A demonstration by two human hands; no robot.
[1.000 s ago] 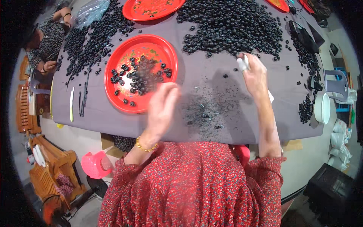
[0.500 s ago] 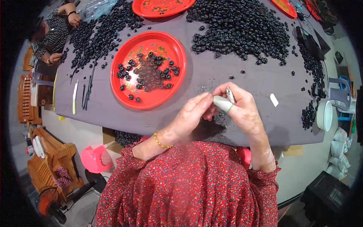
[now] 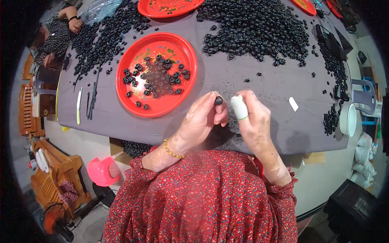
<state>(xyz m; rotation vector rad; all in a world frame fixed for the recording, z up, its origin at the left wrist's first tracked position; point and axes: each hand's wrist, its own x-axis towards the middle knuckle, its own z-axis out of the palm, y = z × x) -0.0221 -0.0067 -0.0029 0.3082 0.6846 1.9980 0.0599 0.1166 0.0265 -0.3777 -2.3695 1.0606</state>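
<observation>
My left hand point(image 3: 201, 115) pinches a small round black part point(image 3: 219, 100) between thumb and fingertips, above the table's near edge. Just to its right is my right hand point(image 3: 255, 117), thumb covered by a white finger sleeve point(image 3: 240, 107) with a green edge. Its fingers are curled in; whatever they grip is hidden. A small gap lies between the hands. Left of them, a red patterned tray point(image 3: 121, 97) bears several loose black ring-shaped parts point(image 3: 178, 81) like the one I hold. Dark crumbs are scattered on the cloth around my hands.
A large heap of black parts point(image 3: 255, 32) covers the far middle, another heap point(image 3: 101, 46) the far left. A knife with a pale green handle point(image 3: 78, 111) and thin black strips point(image 3: 93, 99) lie at left. A white bowl point(image 3: 347, 119) stands at the right edge. Another person point(image 3: 54, 34) sits far left.
My hands have moved apart, and the black part now shows in my left fingertips. The pale tip beside my right thumb is out of sight. The view has shifted slightly.
</observation>
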